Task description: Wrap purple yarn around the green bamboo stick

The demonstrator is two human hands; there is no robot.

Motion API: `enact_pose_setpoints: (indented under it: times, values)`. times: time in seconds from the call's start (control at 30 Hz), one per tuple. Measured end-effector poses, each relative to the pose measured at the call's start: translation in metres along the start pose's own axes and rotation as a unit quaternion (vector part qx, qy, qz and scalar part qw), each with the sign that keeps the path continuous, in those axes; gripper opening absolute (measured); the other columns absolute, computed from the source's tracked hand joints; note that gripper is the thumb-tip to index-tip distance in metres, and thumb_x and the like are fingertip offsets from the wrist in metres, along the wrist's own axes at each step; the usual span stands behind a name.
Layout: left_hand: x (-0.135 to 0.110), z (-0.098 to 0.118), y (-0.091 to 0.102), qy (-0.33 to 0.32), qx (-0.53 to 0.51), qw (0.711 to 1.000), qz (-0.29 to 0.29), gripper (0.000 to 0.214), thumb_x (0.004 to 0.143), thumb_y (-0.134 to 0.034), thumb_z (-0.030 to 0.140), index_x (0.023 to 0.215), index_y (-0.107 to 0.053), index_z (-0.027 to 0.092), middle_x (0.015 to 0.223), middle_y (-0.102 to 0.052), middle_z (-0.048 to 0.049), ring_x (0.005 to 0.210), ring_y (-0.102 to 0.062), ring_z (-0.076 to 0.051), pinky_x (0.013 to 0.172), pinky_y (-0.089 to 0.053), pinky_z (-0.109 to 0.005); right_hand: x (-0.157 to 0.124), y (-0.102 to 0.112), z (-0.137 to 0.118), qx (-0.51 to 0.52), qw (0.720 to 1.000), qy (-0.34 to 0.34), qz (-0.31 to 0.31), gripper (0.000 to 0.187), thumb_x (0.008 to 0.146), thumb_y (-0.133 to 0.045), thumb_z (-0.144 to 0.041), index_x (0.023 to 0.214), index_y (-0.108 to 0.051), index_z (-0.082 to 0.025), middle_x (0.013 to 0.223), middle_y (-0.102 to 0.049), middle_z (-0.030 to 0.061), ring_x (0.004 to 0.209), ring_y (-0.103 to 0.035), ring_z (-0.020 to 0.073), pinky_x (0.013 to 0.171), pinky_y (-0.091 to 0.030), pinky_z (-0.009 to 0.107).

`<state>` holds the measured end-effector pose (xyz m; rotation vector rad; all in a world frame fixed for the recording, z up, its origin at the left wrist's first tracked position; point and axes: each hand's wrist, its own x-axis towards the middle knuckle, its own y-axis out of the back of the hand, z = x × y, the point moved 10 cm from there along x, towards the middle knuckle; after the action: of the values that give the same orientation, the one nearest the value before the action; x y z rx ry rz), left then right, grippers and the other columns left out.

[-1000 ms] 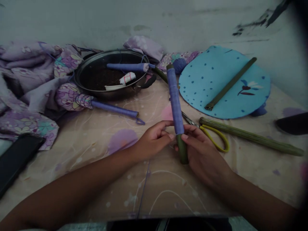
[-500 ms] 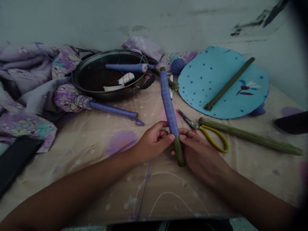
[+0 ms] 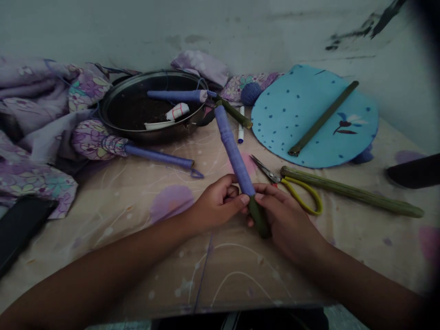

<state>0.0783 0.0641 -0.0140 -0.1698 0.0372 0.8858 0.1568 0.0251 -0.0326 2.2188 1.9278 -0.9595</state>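
Observation:
Both my hands hold a green stem wound for most of its length with purple yarn. My left hand pinches it from the left where the winding ends, thumb on top. From the right, my right hand grips it at the same spot, its thumb beside the other. The bare green end points towards me, and the wrapped end leans away to the left. A loose yarn strand runs below my left hand to the table edge. Scissors with yellow handles lie just beyond my right hand.
A dark pan holding soil and a wrapped stick stands behind. Left of my hands lies a cloth-headed wrapped stick. At right are a blue round mat, a loose green stem and a marker. A black phone lies at left.
The wrapped stem has tilted, its far end swinging left, and the marker shows more fully. Both hands keep their grip. The whole view has shifted slightly.

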Motion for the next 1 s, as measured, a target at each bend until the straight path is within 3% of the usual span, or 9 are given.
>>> enact_pose_setpoints:
  times: [0.2,0.3,0.47,0.77,0.93,1.0]
  values:
    - [0.0001,-0.0006,0.0068,0.001,0.034,0.999,0.034,0.034,0.077,-0.06,0.039,0.098,-0.046,0.015,0.059,-0.037,0.0084,0.05,-0.035,-0.006,0.048,-0.026,-0.019,-0.0007,-0.0005,-0.0015,-0.045,0.998,0.043,-0.027,0.023,0.074,-0.066,-0.032,0.095,-0.061,-0.024,0.091,-0.063,0.0008,0.06,-0.052,0.0094,0.053,-0.044,0.023]
    - [0.0007,-0.0015,0.0062,0.006,0.035,0.999,0.027,0.033,0.077,-0.06,0.039,0.097,-0.047,0.015,0.058,-0.035,0.0089,0.05,-0.036,-0.006,0.048,-0.027,-0.02,-0.001,-0.0031,0.0003,-0.02,0.999,0.031,-0.035,0.023,0.07,-0.068,-0.027,0.091,-0.061,-0.022,0.084,-0.061,0.0004,0.057,-0.05,0.0091,0.049,-0.041,0.022]
    - [0.0012,-0.0031,0.002,0.004,0.004,1.0,-0.002,0.034,0.077,-0.061,0.035,0.101,-0.047,0.015,0.058,-0.036,0.0094,0.055,-0.05,-0.009,0.053,-0.035,-0.021,-0.0024,0.0007,0.0036,0.03,0.999,-0.016,0.006,0.022,0.063,-0.064,-0.023,0.084,-0.058,-0.019,0.07,-0.059,-0.0002,0.055,-0.052,0.0125,0.046,-0.042,0.025]
    - [0.0013,-0.0038,0.0046,0.021,-0.008,1.0,0.015,0.031,0.077,-0.06,0.028,0.103,-0.048,0.014,0.056,-0.039,0.0094,0.055,-0.05,-0.008,0.053,-0.035,-0.021,-0.0008,-0.001,0.0057,0.024,1.0,-0.013,-0.005,0.019,0.07,-0.06,-0.026,0.088,-0.06,-0.02,0.069,-0.059,0.0007,0.059,-0.052,0.0134,0.052,-0.041,0.026]
    - [0.0025,-0.0006,0.007,0.013,0.005,1.0,0.022,0.032,0.076,-0.062,0.026,0.103,-0.051,0.013,0.053,-0.033,0.0116,0.046,-0.034,-0.004,0.047,-0.026,-0.018,-0.0016,-0.0036,0.0044,0.04,0.999,-0.013,-0.012,0.026,0.068,-0.066,-0.025,0.092,-0.057,-0.022,0.071,-0.057,-0.0019,0.055,-0.048,0.0104,0.049,-0.039,0.024]
    - [0.0026,-0.0008,0.0058,0.017,0.0,1.0,0.015,0.033,0.076,-0.062,0.027,0.103,-0.051,0.013,0.053,-0.037,0.0107,0.047,-0.038,-0.004,0.048,-0.027,-0.018,-0.0021,-0.0044,0.006,0.061,0.997,-0.034,-0.012,0.027,0.066,-0.067,-0.023,0.09,-0.056,-0.021,0.071,-0.056,-0.002,0.055,-0.048,0.0103,0.049,-0.04,0.024]
